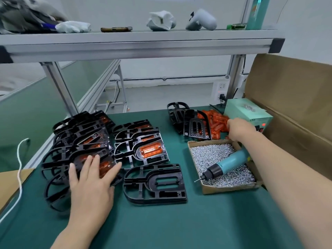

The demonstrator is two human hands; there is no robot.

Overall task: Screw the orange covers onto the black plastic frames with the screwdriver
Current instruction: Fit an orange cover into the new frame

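An empty black frame (155, 184) lies flat on the green mat in front of me. My left hand (91, 182) rests with straight fingers on a fitted frame (106, 168) at the near end of the left stack. My right hand (239, 128) reaches into the pile of loose orange covers (218, 121) at the back right; its fingertips are hidden, so its grip is unclear. The teal electric screwdriver (228, 165) lies in the cardboard tray of screws (204, 189), tip to the left. A frame with an orange cover (150, 149) tops the middle stack.
Bare black frames (195, 126) lean upright behind the screw tray. A teal power box (248, 112) and a large cardboard box (294, 97) stand at the right. A white cord (19, 168) hangs at the left edge. An aluminium shelf (136, 45) runs overhead.
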